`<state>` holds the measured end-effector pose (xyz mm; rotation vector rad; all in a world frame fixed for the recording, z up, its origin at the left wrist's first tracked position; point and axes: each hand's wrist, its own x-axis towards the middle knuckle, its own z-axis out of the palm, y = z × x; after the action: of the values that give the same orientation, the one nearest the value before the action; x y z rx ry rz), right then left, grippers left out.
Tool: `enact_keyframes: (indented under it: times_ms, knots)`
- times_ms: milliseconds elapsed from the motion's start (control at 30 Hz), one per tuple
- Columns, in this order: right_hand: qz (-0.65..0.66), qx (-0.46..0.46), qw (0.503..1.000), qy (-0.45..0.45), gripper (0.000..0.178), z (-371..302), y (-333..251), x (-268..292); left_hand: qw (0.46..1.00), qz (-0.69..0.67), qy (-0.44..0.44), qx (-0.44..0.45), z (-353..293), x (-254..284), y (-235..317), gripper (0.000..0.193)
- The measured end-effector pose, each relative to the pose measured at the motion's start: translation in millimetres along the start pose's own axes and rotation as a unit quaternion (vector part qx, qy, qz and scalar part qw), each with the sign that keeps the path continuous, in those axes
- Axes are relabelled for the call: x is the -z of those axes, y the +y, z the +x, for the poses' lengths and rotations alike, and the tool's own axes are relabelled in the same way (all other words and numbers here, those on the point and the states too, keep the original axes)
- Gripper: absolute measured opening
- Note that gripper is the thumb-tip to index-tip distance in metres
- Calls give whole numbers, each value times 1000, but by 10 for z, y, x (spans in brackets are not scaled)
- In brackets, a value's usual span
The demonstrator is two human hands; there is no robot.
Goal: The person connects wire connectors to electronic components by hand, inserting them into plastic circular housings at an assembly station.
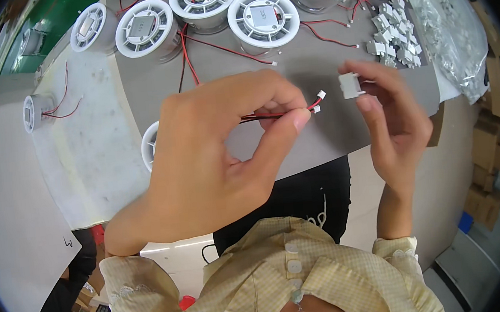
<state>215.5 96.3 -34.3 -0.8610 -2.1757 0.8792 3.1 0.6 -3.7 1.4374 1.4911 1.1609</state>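
Between the thumb and forefinger of my left hand are pinched red and black wires. Two small white plugs on the wire ends stick out past the fingertips, toward the right. My right hand grips a small white plastic connector housing between thumb and fingers, with thin pins on its right side. A gap separates the plugs from the housing. Partly hidden behind my left hand is a white round ribbed unit; whether the held wires run to it, I cannot tell.
Several white round units with ribbed rims, such as this one, stand along the grey mat, their red and black leads trailing. A pile of white connector housings lies at the back right, beside a clear plastic bag. Another unit rests at left.
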Motion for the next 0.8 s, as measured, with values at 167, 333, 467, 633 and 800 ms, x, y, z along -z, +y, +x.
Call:
enact_keyframes:
  times_ms: [167,333,467,633,800]
  knots:
    - [286,-29,958,-2,39,95,-193,-146,1000,-24,-2,-4,4,19,-28,5]
    - [282,-44,958,-26,44,129,-177,-188,999,-27,3,-24,-1,41,-57,7]
    - [337,8,940,-57,38,171,0,-168,996,-76,-4,-42,2,60,-70,6]
    - [407,9,912,-44,33,134,-42,-213,996,-78,-1,-43,17,59,-85,6]
    - [73,125,987,-73,36,184,-164,-96,999,-32,-5,5,-3,32,-78,7]
